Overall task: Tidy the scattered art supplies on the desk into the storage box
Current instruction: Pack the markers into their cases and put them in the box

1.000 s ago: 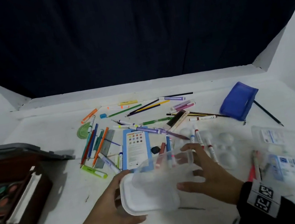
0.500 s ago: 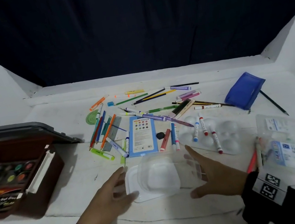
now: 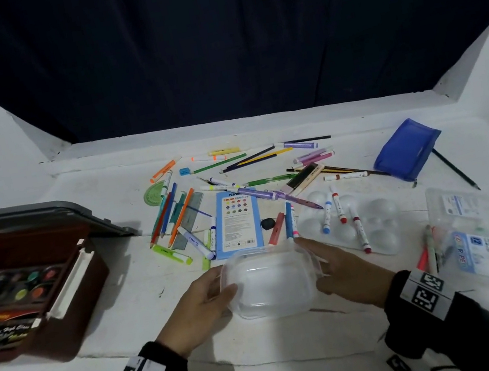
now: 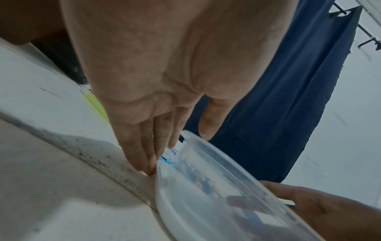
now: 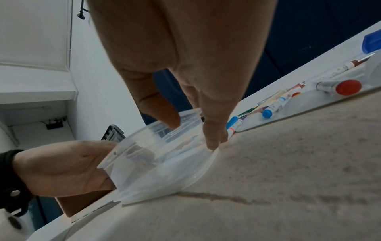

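Now upright on the white surface [image 3: 118, 292], the clear plastic storage box [image 3: 270, 282] has both hands flat against it, fingers straight: left hand [image 3: 199, 304] at 9 o'clock, right hand [image 3: 343, 269] at 3.

Home art desk [image 3: 127, 304]: scattered markers [image 3: 338, 208], curtain [image 3: 211, 44].
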A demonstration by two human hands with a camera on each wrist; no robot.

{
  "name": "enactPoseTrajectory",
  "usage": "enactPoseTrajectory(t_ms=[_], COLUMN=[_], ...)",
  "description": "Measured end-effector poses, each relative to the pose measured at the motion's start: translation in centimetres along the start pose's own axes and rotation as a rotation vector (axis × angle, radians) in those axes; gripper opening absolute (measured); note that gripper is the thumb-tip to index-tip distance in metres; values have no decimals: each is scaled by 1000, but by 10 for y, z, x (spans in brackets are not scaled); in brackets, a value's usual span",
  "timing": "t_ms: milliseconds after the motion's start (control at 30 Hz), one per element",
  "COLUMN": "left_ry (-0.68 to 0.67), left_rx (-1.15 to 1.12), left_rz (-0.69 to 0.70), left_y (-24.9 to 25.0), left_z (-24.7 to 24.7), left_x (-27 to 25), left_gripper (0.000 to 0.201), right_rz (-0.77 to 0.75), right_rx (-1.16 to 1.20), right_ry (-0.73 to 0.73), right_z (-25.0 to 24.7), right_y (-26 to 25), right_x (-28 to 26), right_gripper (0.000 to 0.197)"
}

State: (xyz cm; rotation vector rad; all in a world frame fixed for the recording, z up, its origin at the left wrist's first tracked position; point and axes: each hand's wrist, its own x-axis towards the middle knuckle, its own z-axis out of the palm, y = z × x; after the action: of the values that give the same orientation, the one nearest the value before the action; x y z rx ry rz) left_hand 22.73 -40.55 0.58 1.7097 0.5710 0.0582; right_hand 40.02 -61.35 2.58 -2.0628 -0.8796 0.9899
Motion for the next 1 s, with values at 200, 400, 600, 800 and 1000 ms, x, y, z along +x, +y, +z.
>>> enactPoseTrajectory(t_ms=[200, 400, 600, 800, 1000], left_ry=[-55, -45, 26, 190, 147], left_rx=[59, 196, 262, 760, 985], left_rz=[22, 56, 109, 257, 225], left_y=[-1, 3, 10, 7, 2], left_z=[-6, -11, -33, -85, -96], left_x=[1, 2, 16, 62, 100], left_gripper=[55, 66, 33, 44, 50], right_rz=[29, 6, -105, -181, -107], right_rx=[-41, -175, -289, -606, -1020], right_ry=[19, 28, 185, 261, 106], right_z=[-3, -9, -30, -47, -53], right_y=[-4, -10, -15, -14, -15], right_x=[1, 5, 24, 69, 104], right_gripper=[76, 75, 51, 35, 53])
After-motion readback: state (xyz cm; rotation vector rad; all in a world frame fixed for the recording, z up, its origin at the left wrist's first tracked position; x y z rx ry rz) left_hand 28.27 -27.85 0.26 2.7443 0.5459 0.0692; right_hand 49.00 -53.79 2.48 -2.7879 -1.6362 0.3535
